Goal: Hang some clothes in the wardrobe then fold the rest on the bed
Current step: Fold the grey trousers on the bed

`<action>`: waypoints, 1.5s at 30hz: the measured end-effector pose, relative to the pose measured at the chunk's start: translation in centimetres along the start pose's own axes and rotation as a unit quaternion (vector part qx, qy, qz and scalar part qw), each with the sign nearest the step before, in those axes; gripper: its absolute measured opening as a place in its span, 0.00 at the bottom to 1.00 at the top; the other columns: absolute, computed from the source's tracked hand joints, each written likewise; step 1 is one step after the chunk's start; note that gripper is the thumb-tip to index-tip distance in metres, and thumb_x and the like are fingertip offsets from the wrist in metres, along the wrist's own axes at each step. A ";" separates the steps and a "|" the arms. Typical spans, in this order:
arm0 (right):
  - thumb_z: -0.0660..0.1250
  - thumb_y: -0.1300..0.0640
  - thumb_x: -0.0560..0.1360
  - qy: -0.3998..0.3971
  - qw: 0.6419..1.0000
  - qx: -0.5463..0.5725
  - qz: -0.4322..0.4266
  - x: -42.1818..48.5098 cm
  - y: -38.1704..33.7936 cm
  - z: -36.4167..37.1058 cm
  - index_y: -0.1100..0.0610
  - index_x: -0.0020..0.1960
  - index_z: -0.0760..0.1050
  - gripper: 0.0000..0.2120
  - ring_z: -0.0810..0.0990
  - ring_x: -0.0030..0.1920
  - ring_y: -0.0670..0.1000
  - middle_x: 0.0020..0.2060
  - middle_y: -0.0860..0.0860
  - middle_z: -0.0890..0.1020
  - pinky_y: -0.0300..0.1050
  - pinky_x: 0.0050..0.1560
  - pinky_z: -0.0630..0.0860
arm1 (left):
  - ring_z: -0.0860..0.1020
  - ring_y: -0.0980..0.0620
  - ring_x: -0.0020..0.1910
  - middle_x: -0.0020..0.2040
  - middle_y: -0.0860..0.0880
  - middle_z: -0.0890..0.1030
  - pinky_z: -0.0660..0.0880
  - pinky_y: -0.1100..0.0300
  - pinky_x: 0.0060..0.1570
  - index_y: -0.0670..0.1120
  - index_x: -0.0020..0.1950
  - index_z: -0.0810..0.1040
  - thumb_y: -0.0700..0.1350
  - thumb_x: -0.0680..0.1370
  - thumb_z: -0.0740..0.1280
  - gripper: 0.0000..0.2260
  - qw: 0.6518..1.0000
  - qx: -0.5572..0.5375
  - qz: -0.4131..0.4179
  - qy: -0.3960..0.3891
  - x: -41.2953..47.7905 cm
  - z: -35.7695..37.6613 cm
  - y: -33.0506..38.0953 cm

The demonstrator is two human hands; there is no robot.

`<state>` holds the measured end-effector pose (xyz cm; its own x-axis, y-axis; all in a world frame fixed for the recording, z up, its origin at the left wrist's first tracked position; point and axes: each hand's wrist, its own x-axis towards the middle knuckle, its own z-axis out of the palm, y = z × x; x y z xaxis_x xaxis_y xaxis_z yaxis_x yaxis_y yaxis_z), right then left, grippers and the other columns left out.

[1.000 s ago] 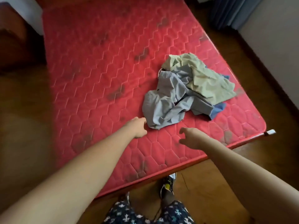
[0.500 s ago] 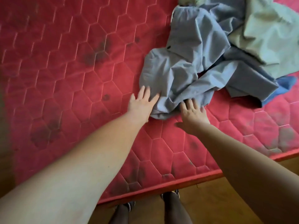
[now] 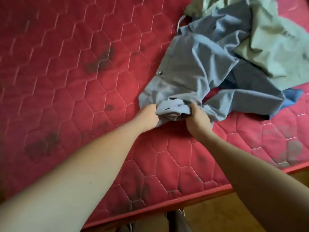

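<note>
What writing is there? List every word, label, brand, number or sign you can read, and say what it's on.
None can be read.
The grey-blue garment, gripped by the left hand and right hand, shows no label or print.
Its metal snap is too small to tell.
The pale green garment and red mattress show no writing.

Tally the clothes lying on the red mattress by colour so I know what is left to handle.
grey-blue garment, gripped by the left hand and the right hand: 1
pale green garment: 1
brighter blue garment, only an edge showing under the heap: 1
Total: 3 that show; the folds may hide more.
</note>
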<state>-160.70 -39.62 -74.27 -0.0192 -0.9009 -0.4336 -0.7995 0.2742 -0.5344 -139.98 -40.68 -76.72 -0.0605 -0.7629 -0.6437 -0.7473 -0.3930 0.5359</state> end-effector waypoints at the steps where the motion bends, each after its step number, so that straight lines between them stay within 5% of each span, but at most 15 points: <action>1: 0.64 0.58 0.79 -0.003 1.000 0.026 0.016 -1.1 -0.9 -1.1 0.55 0.56 0.68 0.08 0.80 0.49 0.62 0.47 0.59 0.82 0.51 0.45 0.70 | 0.83 0.49 0.51 0.52 0.50 0.85 0.80 0.51 0.54 0.53 0.61 0.80 0.49 0.73 0.65 0.16 0.999 -0.045 -0.008 -0.001 -1.6 -1.0 0.9; 4: 0.65 0.51 0.78 0.014 0.998 0.053 0.012 -4.7 -4.4 -5.3 0.50 0.59 0.65 0.13 0.81 0.47 0.61 0.45 0.55 0.82 0.51 0.44 0.72 | 0.80 0.51 0.46 0.48 0.49 0.83 0.76 0.59 0.49 0.47 0.56 0.81 0.39 0.80 0.62 0.10 0.983 -0.184 -0.009 0.021 -8.4 -6.7 6.0; 8: 0.67 0.49 0.75 0.093 0.980 -0.027 -0.176 -10.7 -10.7 -11.6 0.52 0.77 0.58 0.33 0.74 0.63 0.62 0.66 0.57 0.73 0.61 0.58 0.74 | 0.78 0.53 0.42 0.44 0.49 0.82 0.74 0.63 0.39 0.47 0.48 0.81 0.41 0.80 0.65 0.06 0.960 -0.278 0.001 0.040 -15.2 -15.5 12.1; 12: 0.65 0.42 0.70 0.151 0.943 -0.078 -0.287 -16.3 -19.9 -18.7 0.47 0.82 0.42 0.49 0.58 0.78 0.65 0.79 0.60 0.57 0.67 0.76 0.57 | 0.84 0.49 0.45 0.48 0.45 0.86 0.78 0.58 0.46 0.45 0.54 0.82 0.47 0.80 0.67 0.08 0.948 -0.315 0.046 0.008 -23.6 -24.7 19.7; 15: 0.69 0.44 0.69 0.175 0.932 -0.058 -0.312 -20.0 -27.6 -24.9 0.46 0.80 0.54 0.44 0.65 0.74 0.59 0.75 0.55 0.66 0.59 0.75 0.62 | 0.83 0.43 0.47 0.47 0.41 0.85 0.78 0.50 0.51 0.43 0.53 0.82 0.45 0.79 0.68 0.08 0.939 -0.330 0.095 -0.028 -30.7 -30.7 24.6; 18: 0.68 0.60 0.67 0.154 0.943 0.064 -0.288 -24.1 -34.4 -31.0 0.48 0.68 0.65 0.30 0.78 0.56 0.54 0.56 0.48 0.78 0.54 0.54 0.75 | 0.78 0.41 0.46 0.46 0.39 0.80 0.74 0.48 0.50 0.42 0.53 0.82 0.51 0.75 0.73 0.14 0.918 -0.360 0.154 -0.067 -37.8 -36.1 27.7; 21: 0.66 0.64 0.72 0.155 0.941 0.122 -0.275 -27.6 -39.4 -35.4 0.50 0.60 0.67 0.20 0.80 0.46 0.53 0.45 0.46 0.80 0.50 0.43 0.73 | 0.76 0.50 0.40 0.39 0.48 0.79 0.73 0.60 0.42 0.46 0.51 0.80 0.50 0.77 0.71 0.09 0.899 -0.363 0.241 -0.036 -44.4 -40.9 29.1; 24: 0.66 0.64 0.76 0.175 0.925 0.188 -0.282 -30.5 -43.3 -38.0 0.52 0.58 0.73 0.14 0.80 0.44 0.44 0.44 0.44 0.82 0.45 0.44 0.71 | 0.81 0.56 0.54 0.56 0.52 0.81 0.77 0.63 0.52 0.53 0.69 0.74 0.49 0.75 0.75 0.23 0.928 -0.180 0.326 0.010 -50.6 -44.7 28.1; 26: 0.66 0.61 0.76 0.178 0.913 0.244 -0.274 -32.1 -45.8 -39.6 0.49 0.55 0.74 0.10 0.81 0.47 0.43 0.45 0.44 0.83 0.47 0.47 0.75 | 0.79 0.56 0.60 0.62 0.52 0.80 0.77 0.61 0.59 0.56 0.71 0.72 0.47 0.72 0.79 0.30 0.940 -0.034 0.336 0.046 -53.6 -46.9 26.5; 29: 0.68 0.57 0.77 0.187 0.914 0.242 -0.266 -33.9 -48.6 -41.7 0.50 0.52 0.74 0.05 0.82 0.52 0.52 0.46 0.47 0.83 0.49 0.47 0.77 | 0.80 0.60 0.47 0.50 0.50 0.84 0.76 0.56 0.47 0.49 0.57 0.81 0.39 0.75 0.72 0.11 0.908 0.042 0.368 0.198 -55.9 -49.0 25.1; 32: 0.71 0.51 0.75 0.212 0.920 0.165 -0.285 -36.8 -51.0 -42.9 0.53 0.62 0.67 0.20 0.80 0.56 0.57 0.51 0.50 0.80 0.50 0.49 0.75 | 0.79 0.62 0.44 0.44 0.51 0.85 0.75 0.53 0.44 0.46 0.46 0.83 0.38 0.77 0.66 0.06 0.872 0.019 0.393 0.290 -58.7 -51.4 25.2; 35: 0.75 0.43 0.71 0.267 0.895 -0.002 -0.358 -39.8 -53.3 -44.0 0.41 0.79 0.48 0.47 0.62 0.74 0.58 0.74 0.54 0.63 0.60 0.69 0.68 | 0.82 0.50 0.47 0.44 0.47 0.85 0.75 0.55 0.45 0.40 0.44 0.81 0.37 0.78 0.66 0.06 0.851 0.031 0.392 0.347 -61.3 -53.6 26.4; 37: 0.72 0.37 0.70 0.277 0.863 -0.081 -0.415 -41.6 -55.3 -44.5 0.39 0.77 0.56 0.41 0.63 0.75 0.57 0.75 0.50 0.63 0.60 0.71 0.67 | 0.82 0.48 0.45 0.43 0.46 0.84 0.74 0.58 0.43 0.40 0.43 0.81 0.35 0.77 0.67 0.05 0.837 0.048 0.398 0.373 -62.8 -54.5 27.5; 40: 0.66 0.32 0.72 0.238 0.869 -0.092 -0.425 -43.8 -57.3 -44.9 0.46 0.62 0.76 0.25 0.79 0.57 0.51 0.55 0.46 0.81 0.50 0.56 0.76 | 0.84 0.50 0.44 0.43 0.46 0.85 0.79 0.56 0.46 0.43 0.46 0.83 0.35 0.75 0.70 0.04 0.839 0.039 0.400 0.367 -64.5 -54.9 28.2; 45: 0.63 0.29 0.74 0.283 0.875 -0.019 -0.392 -46.9 -57.5 -41.5 0.49 0.62 0.71 0.28 0.79 0.50 0.50 0.55 0.46 0.74 0.50 0.50 0.78 | 0.82 0.48 0.47 0.46 0.49 0.84 0.79 0.53 0.50 0.47 0.49 0.81 0.38 0.75 0.67 0.06 0.824 0.057 0.377 0.419 -66.9 -55.3 27.1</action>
<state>-138.73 -27.11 6.96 0.2583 -0.8324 0.4903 -0.7200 -0.5042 -0.4768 -119.57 -28.74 11.06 -0.0934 -0.8736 0.4776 -0.7671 0.3689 0.5248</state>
